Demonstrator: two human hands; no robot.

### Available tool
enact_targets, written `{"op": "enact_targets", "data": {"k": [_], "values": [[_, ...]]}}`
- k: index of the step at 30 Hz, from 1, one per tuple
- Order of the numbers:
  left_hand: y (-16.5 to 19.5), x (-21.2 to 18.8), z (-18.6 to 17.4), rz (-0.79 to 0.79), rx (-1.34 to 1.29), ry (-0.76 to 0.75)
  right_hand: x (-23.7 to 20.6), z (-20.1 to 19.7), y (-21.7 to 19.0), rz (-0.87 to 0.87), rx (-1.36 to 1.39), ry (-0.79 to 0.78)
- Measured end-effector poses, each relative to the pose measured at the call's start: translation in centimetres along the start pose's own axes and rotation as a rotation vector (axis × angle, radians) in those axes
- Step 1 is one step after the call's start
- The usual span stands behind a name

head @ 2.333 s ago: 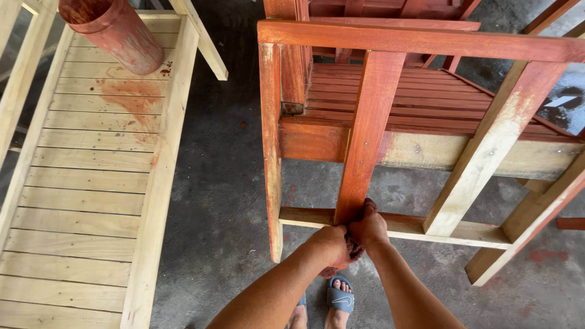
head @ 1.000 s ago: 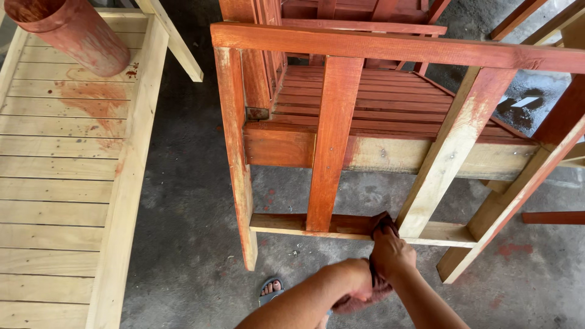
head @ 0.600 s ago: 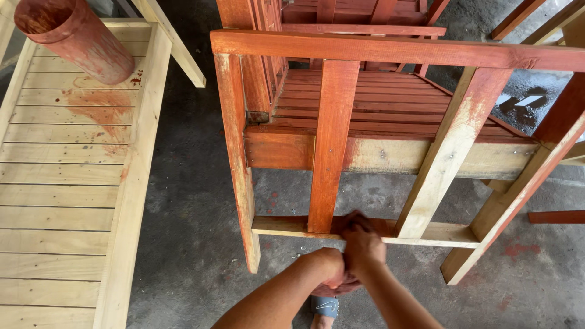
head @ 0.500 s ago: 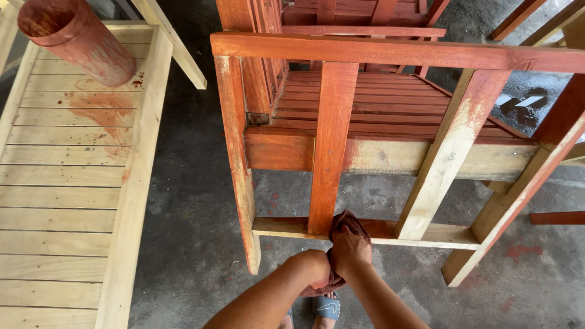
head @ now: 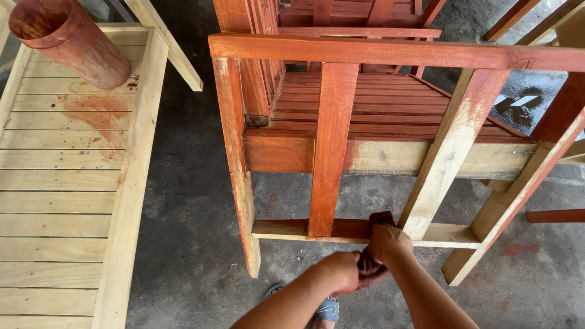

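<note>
Both hands closed on one dark, stain-soaked rag (head: 373,263). The right hand (head: 387,242) is clenched around the rag's upper part, whose tip (head: 382,217) presses on the lower rail (head: 341,229) of the wooden chair frame (head: 390,53); no gap shows between the fingers. The left hand (head: 340,270), just beside and slightly below, is curled shut on the rag's trailing end. The two hands touch one another.

The rag meets the rail between the stained upright slat (head: 331,146) and the slanted, mostly bare brace (head: 451,149). The rail is reddish-brown near the upright and pale toward both ends.

Container: a cylindrical pot (head: 66,41), smeared with red-brown stain inside and out, stands tilted at the far end of an unfinished slatted bench (head: 67,201), well apart from the hands. Its mouth faces away to the upper left, so whether liquid remains inside cannot be told. A reddish spill patch (head: 94,113) marks the slats just beside it.

Below the hands, a grey-blue sandal (head: 326,309) rests on the concrete floor (head: 189,201).
</note>
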State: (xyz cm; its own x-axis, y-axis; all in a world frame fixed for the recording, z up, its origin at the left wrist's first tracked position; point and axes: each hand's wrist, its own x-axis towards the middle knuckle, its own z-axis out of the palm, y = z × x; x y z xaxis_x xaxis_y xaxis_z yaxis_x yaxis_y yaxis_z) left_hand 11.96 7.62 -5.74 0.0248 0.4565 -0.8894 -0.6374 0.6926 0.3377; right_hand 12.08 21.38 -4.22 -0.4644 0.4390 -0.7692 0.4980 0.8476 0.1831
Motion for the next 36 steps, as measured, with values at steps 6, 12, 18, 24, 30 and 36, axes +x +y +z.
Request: {"op": "enact_targets", "data": {"k": [6, 12, 18, 24, 30, 36], "values": [[-1.6, -0.5, -2.1, 0.238, 0.816, 0.06, -1.2, 1.2, -3.1, -0.112, -0.145, 0.063], [-4.5, -0.4, -3.9, 0.224, 1.123, 0.044, -3.4, 2.4, -6.3, -0.29, -0.105, 0.191], [-3.3, -0.4, -5.6, 0.203, 1.126, 0.175, -0.5, 0.5, -7.4, -0.219, -0.135, 0.061], [-4.2, -1.3, -5.6, 0.174, 1.232, 0.128, -4.4, 1.2, -6.3, -0.301, -0.108, 0.174], [-4.9, -1.3, -5.8, 0.216, 1.317, 0.01, -7.4, 0.2, -6.6, -0.291, -0.106, 0.089], [-7.0, -1.8, -8.6, 0.274, 1.311, -0.052, -9.9, 1.2, -9.2, -0.641, 0.131, 0.317]]}}
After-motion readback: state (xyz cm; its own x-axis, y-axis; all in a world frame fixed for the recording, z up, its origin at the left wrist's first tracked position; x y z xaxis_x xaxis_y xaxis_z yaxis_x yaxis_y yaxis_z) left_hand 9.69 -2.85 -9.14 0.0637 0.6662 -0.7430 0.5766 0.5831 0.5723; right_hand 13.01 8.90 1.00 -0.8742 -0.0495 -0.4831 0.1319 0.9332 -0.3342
